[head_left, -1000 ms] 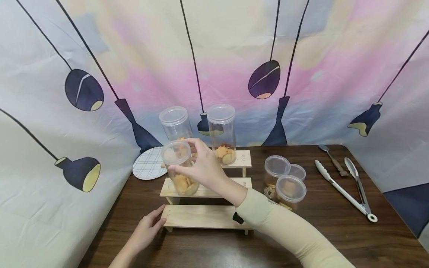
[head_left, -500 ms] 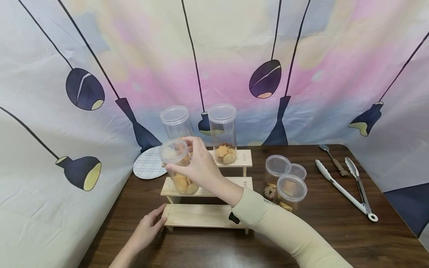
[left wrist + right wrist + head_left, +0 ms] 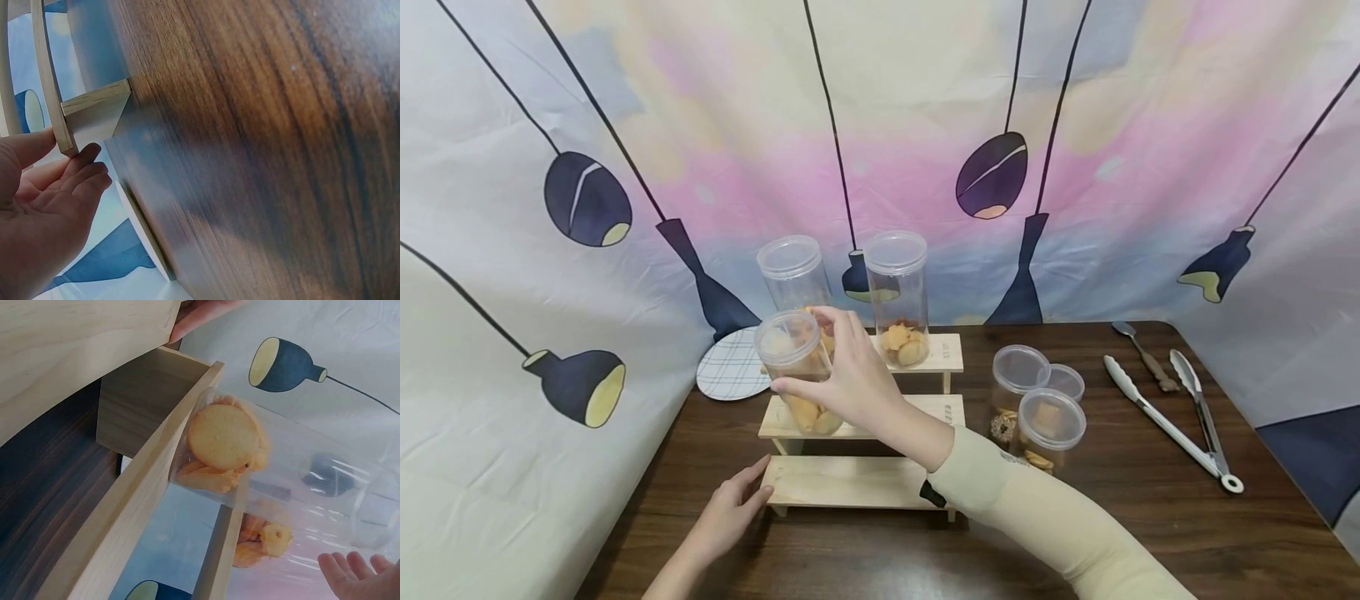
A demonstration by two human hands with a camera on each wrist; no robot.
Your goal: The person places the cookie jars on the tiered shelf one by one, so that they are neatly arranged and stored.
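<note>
My right hand [image 3: 868, 387] holds a clear lidded jar [image 3: 787, 337] of biscuits at the left of the middle wooden tier [image 3: 936, 407], thumb in front, fingers behind. In the right wrist view, a round biscuit [image 3: 223, 436] shows in the jar's base, just over the tier edge; the fingers [image 3: 340, 575] lie along its side. My left hand [image 3: 730, 512] pinches the left end of the front tier [image 3: 842, 482]; the left wrist view has the thumb above the board [image 3: 47, 69], fingers beneath. Two taller biscuit jars, left [image 3: 790, 258] and right [image 3: 897, 275], stand on the back tier [image 3: 951, 357].
Three lidded jars [image 3: 1051, 421] of snacks cluster right of the stand. Metal tongs [image 3: 1172, 429] lie spread at the far right beside a wooden-handled spoon [image 3: 1146, 358]. A white checked round plate [image 3: 730, 367] lies behind left, near the fabric backdrop [image 3: 910, 150].
My right hand and the jar's lid have shifted slightly left, with the jar's base still on the middle tier. The left hand keeps its place on the front tier.
</note>
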